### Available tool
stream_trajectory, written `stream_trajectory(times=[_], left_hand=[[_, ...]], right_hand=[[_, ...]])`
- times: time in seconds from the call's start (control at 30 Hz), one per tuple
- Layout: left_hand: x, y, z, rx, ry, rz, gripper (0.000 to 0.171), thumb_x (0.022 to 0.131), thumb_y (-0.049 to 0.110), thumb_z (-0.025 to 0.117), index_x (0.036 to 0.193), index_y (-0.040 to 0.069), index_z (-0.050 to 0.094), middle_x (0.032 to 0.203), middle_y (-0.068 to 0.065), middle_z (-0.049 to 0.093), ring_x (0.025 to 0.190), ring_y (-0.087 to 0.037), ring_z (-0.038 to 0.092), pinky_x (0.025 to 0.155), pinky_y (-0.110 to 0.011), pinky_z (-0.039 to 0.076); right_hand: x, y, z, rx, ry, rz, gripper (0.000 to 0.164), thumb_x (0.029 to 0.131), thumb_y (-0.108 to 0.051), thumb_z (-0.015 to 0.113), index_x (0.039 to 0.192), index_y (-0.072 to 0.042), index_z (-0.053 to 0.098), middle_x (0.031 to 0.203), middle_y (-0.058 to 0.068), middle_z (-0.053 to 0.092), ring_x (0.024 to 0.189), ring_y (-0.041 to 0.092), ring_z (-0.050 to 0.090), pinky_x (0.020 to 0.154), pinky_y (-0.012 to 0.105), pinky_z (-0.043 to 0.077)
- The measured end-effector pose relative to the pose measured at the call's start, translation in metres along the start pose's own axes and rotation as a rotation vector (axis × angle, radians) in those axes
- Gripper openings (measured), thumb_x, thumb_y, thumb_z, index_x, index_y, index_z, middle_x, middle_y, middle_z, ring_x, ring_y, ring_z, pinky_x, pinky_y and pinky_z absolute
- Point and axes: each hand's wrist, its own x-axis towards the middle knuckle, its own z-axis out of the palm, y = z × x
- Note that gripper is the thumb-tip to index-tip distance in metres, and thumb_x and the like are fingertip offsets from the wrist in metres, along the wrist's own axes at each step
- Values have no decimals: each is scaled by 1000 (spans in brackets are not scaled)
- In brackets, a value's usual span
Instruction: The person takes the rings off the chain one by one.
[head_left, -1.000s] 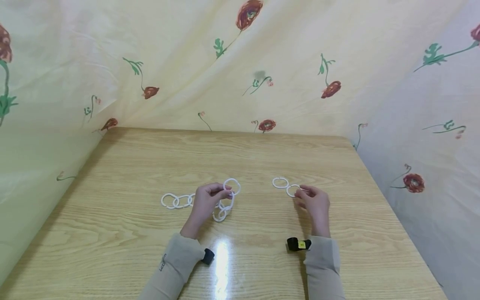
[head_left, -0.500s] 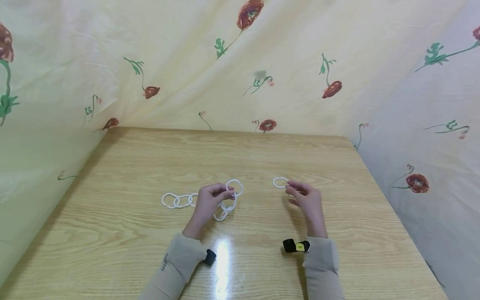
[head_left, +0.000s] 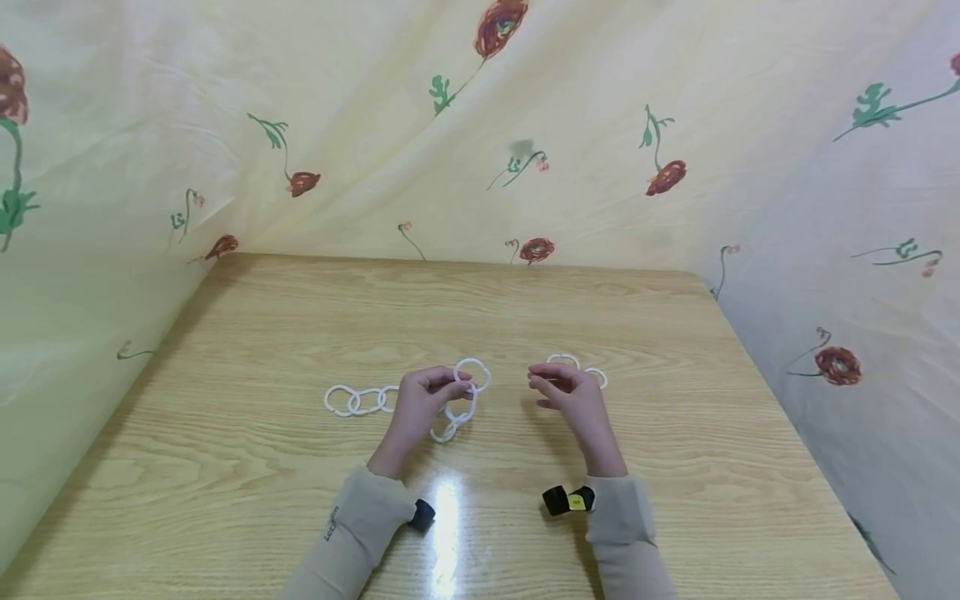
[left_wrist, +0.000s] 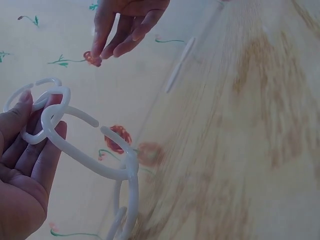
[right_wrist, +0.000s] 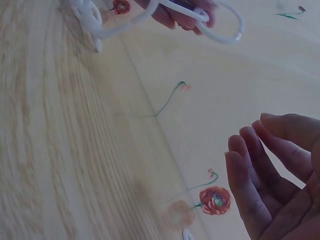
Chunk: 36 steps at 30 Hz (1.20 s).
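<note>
Chain (left_wrist: 80, 156): white, split links. One stretch lies on the counter (head_left: 262, 500) to the left of the left hand (head_left: 422, 406); another drops from that hand's fingers. Whether the stretches join is hidden behind the hand.

Left hand: thumb and fingers pinched together on the chain near its end. End link (head_left: 471, 361) juts past the fingertips — presumably to keep it clear of the rest; the slack below probably spares the grip any pull.

Right hand (head_left: 573, 398): fingers gently bent, slightly parted, holding nothing; raised level with the end link, apart from it.

Loose links, two: far link (head_left: 563, 357) and near link (head_left: 599, 374), on the counter, partly behind the right hand — whether they touch cannot be told. Likely set there for easy reach, unmixed with the chain.
</note>
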Motion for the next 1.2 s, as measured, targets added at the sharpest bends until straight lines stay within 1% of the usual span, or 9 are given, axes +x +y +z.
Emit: stream_trajectory(times=[0.13,0.4,0.47,0.67,0.77,0.87,0.97,1.03,1.2], left_hand=[[1,-1,1,-1,0,-8,15,88,-4,64,96,-18,63,102,-34,67,75,-3,69,79,-25,60],[0,-2,3,10,9,-11,16,88,1,66,96,-13,66,97,-20,73,76,-6,70,79,-25,60],[0,-2,3,13,5,-23,15,88,0,66,96,-12,66,97,-20,73,77,-7,70,80,-26,60],[2,-2,3,26,-10,-63,14,89,-2,64,98,-12,67,100,-27,70,77,-5,70,81,-26,60],[2,-2,3,37,-20,-64,15,88,-2,65,99,-13,66,98,-27,71,77,-4,70,80,-26,60],[2,-2,3,34,-38,-68,17,88,-1,65,99,-14,66,97,-26,71,77,-6,71,79,-26,60],[2,-2,3,10,-51,-79,17,89,-1,65,100,-14,65,98,-25,72,78,-9,72,79,-27,61],[2,-2,3,-11,-58,-90,17,89,-2,64,101,-15,65,100,-25,71,79,-11,72,79,-28,61],[0,-2,2,-55,-95,-114,27,91,1,63,112,-16,60,112,-30,66,81,-7,72,85,-34,60]], right_hand=[[-2,0,7,-23,-40,-9,31,91,-11,68,116,5,64,112,14,68,87,3,64,76,25,60],[-5,-1,24,-38,-121,-52,30,89,-12,69,115,2,66,111,17,69,88,4,65,76,26,61],[-6,-1,27,-46,-125,-62,29,88,-13,70,114,1,67,110,16,69,88,5,65,76,27,61],[-9,1,37,-75,-140,-103,26,88,-11,71,111,1,69,107,18,70,86,6,65,75,31,62],[-10,1,41,-92,-131,-125,23,87,-10,71,107,2,69,104,19,71,84,5,65,74,31,62],[-11,1,45,-90,-107,-124,20,87,-8,71,103,4,70,99,17,71,81,5,64,72,29,62],[-12,0,47,-49,-83,-99,17,87,-6,70,102,4,70,97,16,71,80,7,66,70,28,62],[-12,-1,49,-12,-73,-87,18,87,-4,70,101,6,69,96,16,71,81,11,68,70,31,62],[-12,-2,52,59,-51,-77,18,87,-2,69,101,9,68,95,17,71,84,21,70,71,37,63]])
